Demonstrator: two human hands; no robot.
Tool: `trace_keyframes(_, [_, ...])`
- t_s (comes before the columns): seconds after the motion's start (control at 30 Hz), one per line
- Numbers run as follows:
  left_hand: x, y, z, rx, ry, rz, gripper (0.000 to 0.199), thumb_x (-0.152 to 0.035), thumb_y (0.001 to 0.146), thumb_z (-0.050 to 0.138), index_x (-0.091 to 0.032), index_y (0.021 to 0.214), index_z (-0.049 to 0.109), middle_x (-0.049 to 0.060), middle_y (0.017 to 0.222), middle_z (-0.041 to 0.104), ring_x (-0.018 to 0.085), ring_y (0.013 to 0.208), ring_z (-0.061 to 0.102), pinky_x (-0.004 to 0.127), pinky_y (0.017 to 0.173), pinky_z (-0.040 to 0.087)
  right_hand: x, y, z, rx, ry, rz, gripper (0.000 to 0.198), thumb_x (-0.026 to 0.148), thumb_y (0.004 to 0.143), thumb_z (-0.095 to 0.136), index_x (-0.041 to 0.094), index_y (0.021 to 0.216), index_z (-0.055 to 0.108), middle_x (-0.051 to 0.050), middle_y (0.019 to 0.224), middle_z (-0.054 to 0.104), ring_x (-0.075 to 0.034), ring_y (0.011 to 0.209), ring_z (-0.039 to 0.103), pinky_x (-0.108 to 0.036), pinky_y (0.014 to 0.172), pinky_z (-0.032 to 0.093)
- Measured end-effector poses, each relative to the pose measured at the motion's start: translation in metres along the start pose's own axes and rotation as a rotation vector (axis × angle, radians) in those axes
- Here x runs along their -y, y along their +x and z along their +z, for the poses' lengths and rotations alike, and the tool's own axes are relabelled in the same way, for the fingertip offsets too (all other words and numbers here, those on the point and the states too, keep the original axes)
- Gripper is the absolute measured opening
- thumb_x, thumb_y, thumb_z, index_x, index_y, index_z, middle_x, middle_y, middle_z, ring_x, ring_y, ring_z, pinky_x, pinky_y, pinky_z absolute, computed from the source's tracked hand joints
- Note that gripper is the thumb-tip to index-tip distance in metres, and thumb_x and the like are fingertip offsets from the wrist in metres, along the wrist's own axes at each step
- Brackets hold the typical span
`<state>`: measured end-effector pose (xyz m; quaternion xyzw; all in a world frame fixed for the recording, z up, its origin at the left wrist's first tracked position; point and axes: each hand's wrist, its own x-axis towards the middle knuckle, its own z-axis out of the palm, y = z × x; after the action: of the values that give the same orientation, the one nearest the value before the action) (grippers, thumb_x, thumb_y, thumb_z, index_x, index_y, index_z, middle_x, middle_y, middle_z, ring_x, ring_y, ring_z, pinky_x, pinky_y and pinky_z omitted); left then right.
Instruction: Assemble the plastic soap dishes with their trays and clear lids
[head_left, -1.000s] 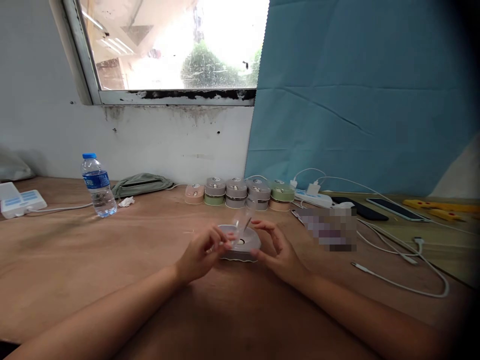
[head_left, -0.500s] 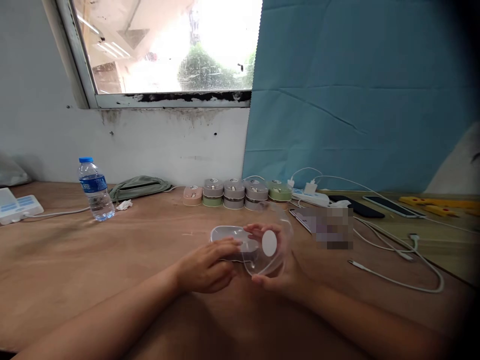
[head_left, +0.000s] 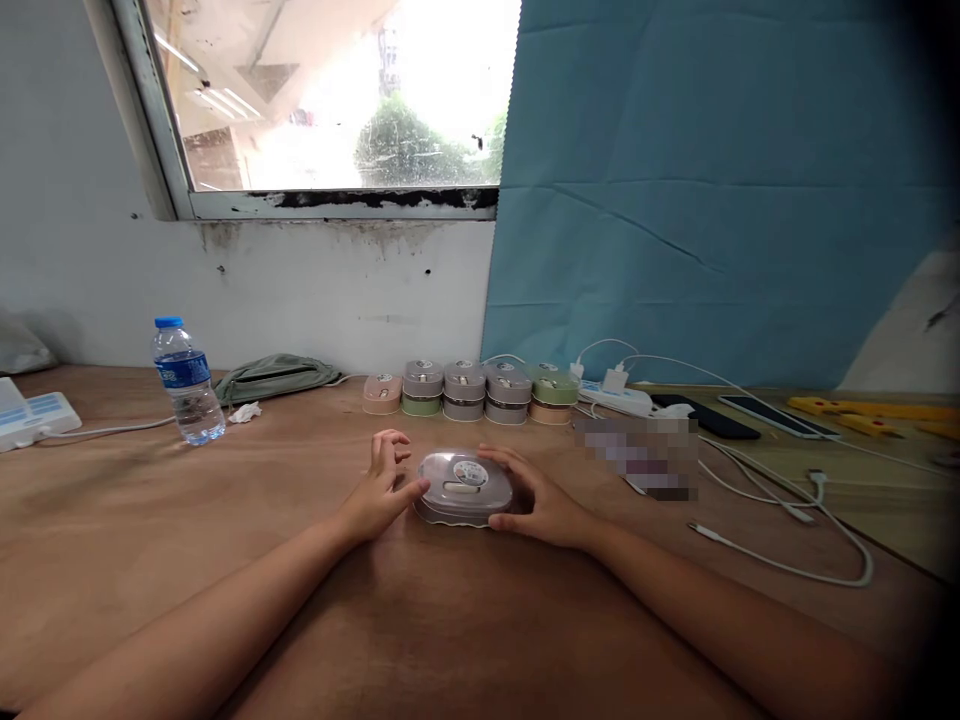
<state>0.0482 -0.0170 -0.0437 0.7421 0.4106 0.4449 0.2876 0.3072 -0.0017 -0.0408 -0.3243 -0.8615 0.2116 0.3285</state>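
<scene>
An oval grey box (head_left: pixel 463 510) sits on the table in front of me. Its clear lid (head_left: pixel 435 472) is on, with a round printed sticker and a pale oblong piece in the middle. My right hand (head_left: pixel 536 500) curves round the box's right end, thumb at the front and fingers along the back edge. On the other side, my left hand (head_left: pixel 382 490) has its fingers spread and raised, holding nothing. Its thumb tip is at the lid's left edge; whether it touches is unclear.
Behind the box, a row of similar oval boxes (head_left: pixel 463 388) in grey, green and pink stands near the wall, mostly stacked in pairs. A water bottle (head_left: pixel 187 385) and a green pouch (head_left: pixel 277 376) stand left. White cables (head_left: pixel 780 565), phones (head_left: pixel 776 415) and a power strip (head_left: pixel 619 397) lie right.
The clear lid, tilted in my right hand before, now lies on the grey box. My right hand has come down to the box's right end; my left hand has moved left and its fingers have spread.
</scene>
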Motion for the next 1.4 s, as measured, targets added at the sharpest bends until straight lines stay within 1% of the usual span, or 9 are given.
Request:
trace_keyframes(0.13, [-0.009,-0.002,-0.002,0.166,0.075,-0.082,0.052,-0.043,0.07,0.058,-0.023,0.111,0.032,0.008,0.115,0.04,0.022,0.103,0.047,0.04,0.092,0.036,0.004,-0.002,0.001,0.04,-0.022,0.029,0.067,0.043,0.067,0.065,0.025,0.126,0.037,-0.008,0.136,0.028,-0.025,0.125,0.027,-0.043,0.102,0.026])
trace_keyframes(0.3, [-0.014,-0.001,-0.003,0.202,0.092,-0.108,0.06,-0.045,0.067,0.06,-0.021,0.114,0.031,0.009,0.115,0.048,0.024,0.108,0.045,0.04,0.092,0.034,0.006,-0.001,0.001,0.08,0.03,0.028,0.064,0.042,0.072,0.06,0.026,0.128,0.033,-0.007,0.127,0.039,-0.023,0.118,0.037,-0.039,0.098,0.031])
trace_keyframes(0.43, [-0.011,0.0,-0.004,0.241,0.143,-0.123,0.075,-0.045,0.056,0.069,-0.023,0.116,0.029,0.008,0.112,0.051,0.027,0.107,0.046,0.042,0.091,0.033,0.009,-0.001,0.0,0.066,0.01,0.046,0.064,0.043,0.068,0.063,0.026,0.125,0.038,-0.007,0.122,0.041,-0.024,0.114,0.039,-0.039,0.095,0.034])
trace_keyframes(0.57, [-0.005,0.001,-0.002,0.222,0.079,-0.089,0.082,-0.038,0.049,0.075,-0.022,0.114,0.027,0.008,0.109,0.051,0.025,0.103,0.049,0.039,0.09,0.036,0.012,-0.001,0.001,0.069,-0.014,0.053,0.064,0.044,0.066,0.065,0.026,0.122,0.04,-0.007,0.118,0.041,-0.024,0.111,0.041,-0.038,0.093,0.037])
trace_keyframes(0.9, [-0.003,-0.002,0.005,0.21,-0.066,-0.073,0.084,-0.032,0.047,0.077,-0.024,0.112,0.023,0.004,0.101,0.047,0.019,0.097,0.051,0.034,0.087,0.04,0.012,-0.004,0.0,0.084,-0.04,0.016,0.062,0.042,0.066,0.065,0.026,0.121,0.041,-0.007,0.12,0.039,-0.024,0.113,0.04,-0.039,0.095,0.034])
trace_keyframes(1.03, [-0.005,-0.002,0.004,0.245,-0.049,-0.08,0.083,-0.033,0.049,0.076,-0.024,0.113,0.024,0.003,0.1,0.048,0.019,0.096,0.052,0.035,0.086,0.04,0.012,-0.003,0.0,0.089,-0.015,0.017,0.063,0.042,0.066,0.066,0.025,0.121,0.041,-0.007,0.12,0.043,-0.024,0.112,0.042,-0.039,0.094,0.036])
trace_keyframes(1.23, [-0.003,-0.002,0.001,0.248,0.058,-0.087,0.083,-0.039,0.046,0.076,-0.023,0.113,0.03,0.006,0.106,0.047,0.023,0.102,0.047,0.038,0.088,0.038,0.016,-0.003,-0.002,0.1,-0.025,0.097,0.066,0.044,0.06,0.069,0.024,0.117,0.043,-0.007,0.118,0.048,-0.026,0.108,0.046,-0.041,0.091,0.038])
trace_keyframes(1.33, [-0.005,-0.002,-0.002,0.247,0.103,-0.102,0.084,-0.042,0.045,0.076,-0.022,0.114,0.033,0.008,0.112,0.045,0.026,0.107,0.043,0.041,0.091,0.035,0.016,-0.004,-0.005,0.128,-0.024,0.072,0.07,0.044,0.056,0.072,0.025,0.117,0.042,-0.006,0.116,0.047,-0.026,0.107,0.046,-0.04,0.091,0.038])
trace_keyframes(1.4, [-0.008,-0.002,-0.003,0.258,0.084,-0.118,0.075,-0.044,0.051,0.073,-0.021,0.112,0.036,0.008,0.112,0.046,0.025,0.107,0.043,0.04,0.092,0.034,0.014,-0.005,-0.007,0.143,-0.022,0.035,0.075,0.043,0.054,0.073,0.025,0.119,0.041,-0.006,0.116,0.046,-0.026,0.108,0.045,-0.039,0.092,0.038])
